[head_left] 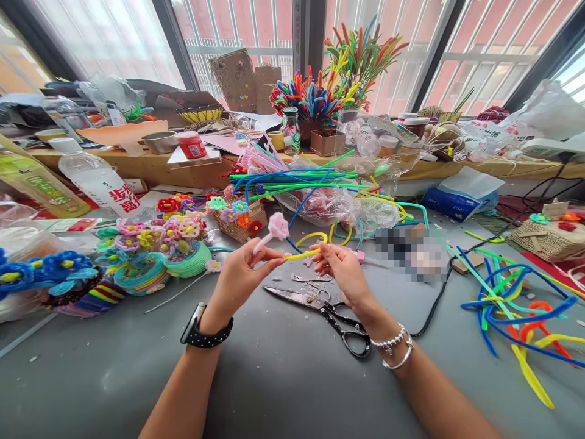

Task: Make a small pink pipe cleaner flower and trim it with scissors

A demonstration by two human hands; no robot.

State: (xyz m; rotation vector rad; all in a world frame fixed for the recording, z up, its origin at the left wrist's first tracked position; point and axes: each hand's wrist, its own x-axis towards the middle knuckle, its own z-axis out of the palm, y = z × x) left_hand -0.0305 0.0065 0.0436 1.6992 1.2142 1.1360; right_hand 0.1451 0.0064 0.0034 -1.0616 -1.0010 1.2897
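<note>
A yellow pipe cleaner (301, 254) is stretched between my two hands above the grey table. My left hand (247, 274) pinches its left end between thumb and fingertips. That same hand also holds a pink pipe-cleaner flower (278, 227), whose pale stem runs down into the fingers. My right hand (342, 271) grips the yellow piece's other end between thumb and forefinger. Below the hands lie large black-handled scissors (340, 320), with a smaller pair of scissors (315, 280) just behind them.
Pipe-cleaner flower baskets (187, 259) and a plastic bottle (94, 174) stand at the left. Bundled pipe cleaners (292, 183) lie behind my hands. Loose coloured pipe cleaners (525, 311) and a black cable (439, 308) are at the right, a blue tissue pack (457, 198) further back.
</note>
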